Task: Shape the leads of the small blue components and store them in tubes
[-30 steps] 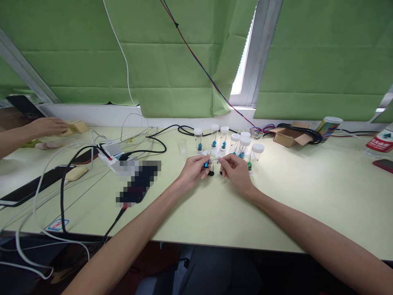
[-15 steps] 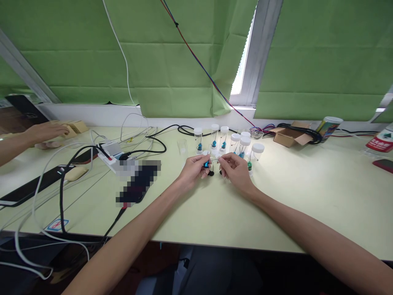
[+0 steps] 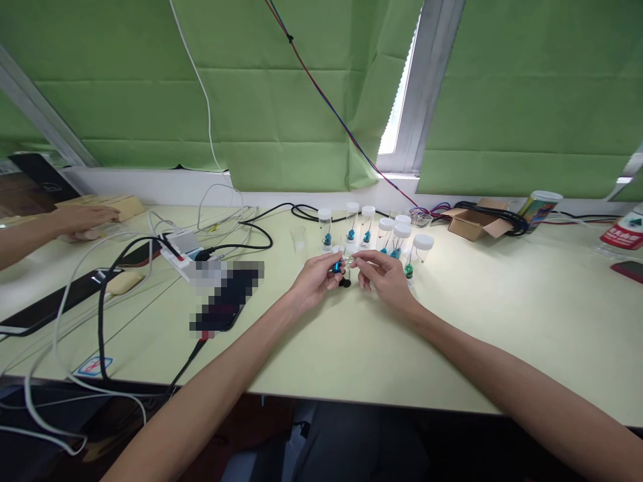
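My left hand [image 3: 315,280] is closed, pinching a small shiny blue piece [image 3: 336,267] between thumb and fingers. My right hand [image 3: 386,277] comes in from the other side, its thumb and forefinger closed at a thin, pale wire-like part [image 3: 348,260] beside the blue piece. What exactly those right fingertips grip is too small to make out. Just below the left fingertips a small black round thing [image 3: 345,283] shows. Behind both hands stand several clear bottles with white caps [image 3: 367,211], with small blue or green pieces inside. An uncapped clear cup [image 3: 299,239] is left of them.
At left lie a blurred phone [image 3: 246,284], a power strip [image 3: 185,258] and tangled cables. Farther left, another person's hand [image 3: 98,217] rests by a yellowish box [image 3: 128,206]. An open cardboard box [image 3: 469,224] and a printed can [image 3: 540,209] stand at back right.
My right fingertips have moved left, close against my left fingertips and the blue piece. The other person's hand at far left has shifted slightly right.
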A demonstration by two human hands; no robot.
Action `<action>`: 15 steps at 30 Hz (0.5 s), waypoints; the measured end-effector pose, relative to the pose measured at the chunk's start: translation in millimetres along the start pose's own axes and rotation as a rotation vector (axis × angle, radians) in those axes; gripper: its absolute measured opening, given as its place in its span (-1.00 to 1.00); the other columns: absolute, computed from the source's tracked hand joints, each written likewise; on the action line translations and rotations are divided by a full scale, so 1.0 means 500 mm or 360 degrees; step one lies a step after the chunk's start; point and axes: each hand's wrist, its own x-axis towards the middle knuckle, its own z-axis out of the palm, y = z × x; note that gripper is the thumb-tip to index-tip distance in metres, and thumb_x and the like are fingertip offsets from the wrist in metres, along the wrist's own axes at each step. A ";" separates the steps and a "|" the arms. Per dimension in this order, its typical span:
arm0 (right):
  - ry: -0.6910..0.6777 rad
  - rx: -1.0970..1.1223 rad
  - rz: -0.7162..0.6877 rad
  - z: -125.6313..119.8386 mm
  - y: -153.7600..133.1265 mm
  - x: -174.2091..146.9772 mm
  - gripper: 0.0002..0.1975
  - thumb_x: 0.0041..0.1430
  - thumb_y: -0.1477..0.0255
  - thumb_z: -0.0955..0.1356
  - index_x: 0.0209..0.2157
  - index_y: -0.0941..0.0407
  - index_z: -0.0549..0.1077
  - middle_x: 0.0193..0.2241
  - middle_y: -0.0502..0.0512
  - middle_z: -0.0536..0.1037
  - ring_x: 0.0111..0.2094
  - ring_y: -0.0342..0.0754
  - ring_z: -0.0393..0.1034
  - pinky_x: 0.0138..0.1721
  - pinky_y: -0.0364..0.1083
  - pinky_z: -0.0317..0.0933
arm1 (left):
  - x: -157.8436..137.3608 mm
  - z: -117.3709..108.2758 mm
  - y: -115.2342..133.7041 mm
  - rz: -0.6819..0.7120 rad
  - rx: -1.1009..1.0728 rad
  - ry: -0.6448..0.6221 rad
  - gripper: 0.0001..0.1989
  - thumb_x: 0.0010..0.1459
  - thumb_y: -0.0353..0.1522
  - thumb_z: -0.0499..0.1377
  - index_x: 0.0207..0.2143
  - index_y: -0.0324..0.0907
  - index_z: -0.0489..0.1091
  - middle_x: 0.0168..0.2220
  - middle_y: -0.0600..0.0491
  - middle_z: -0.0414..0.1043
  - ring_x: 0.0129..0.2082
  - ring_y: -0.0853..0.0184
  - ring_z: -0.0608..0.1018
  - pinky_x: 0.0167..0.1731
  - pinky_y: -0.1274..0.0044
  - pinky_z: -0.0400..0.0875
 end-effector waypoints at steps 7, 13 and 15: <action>-0.0026 0.0064 0.0022 0.000 -0.003 0.000 -0.72 0.13 0.19 0.46 -0.24 0.11 0.56 -0.37 0.08 0.61 -0.61 -0.21 0.31 -0.61 -0.14 0.20 | 0.003 -0.003 -0.002 0.0003 -0.0001 -0.0031 -0.77 0.04 -0.32 0.35 -0.47 -0.31 0.43 -0.48 0.06 0.36 -0.65 0.59 0.29 -0.73 0.66 0.06; -0.0049 0.0109 0.0059 0.000 -0.002 0.000 -0.73 0.12 0.22 0.48 -0.25 0.11 0.56 -0.39 0.07 0.62 -0.62 -0.21 0.31 -0.60 -0.14 0.20 | 0.001 -0.003 -0.002 0.0000 0.0026 -0.0064 -0.74 0.02 -0.28 0.37 -0.47 -0.30 0.42 -0.45 0.02 0.41 -0.63 0.58 0.29 -0.72 0.66 0.07; -0.0056 0.0109 0.0067 0.000 -0.002 0.000 -0.74 0.11 0.22 0.48 -0.25 0.11 0.56 -0.40 0.07 0.62 -0.62 -0.21 0.31 -0.59 -0.14 0.20 | 0.002 -0.004 -0.002 -0.0004 0.0037 -0.0077 -0.73 0.01 -0.27 0.38 -0.46 -0.30 0.41 -0.46 0.03 0.40 -0.63 0.58 0.29 -0.71 0.66 0.07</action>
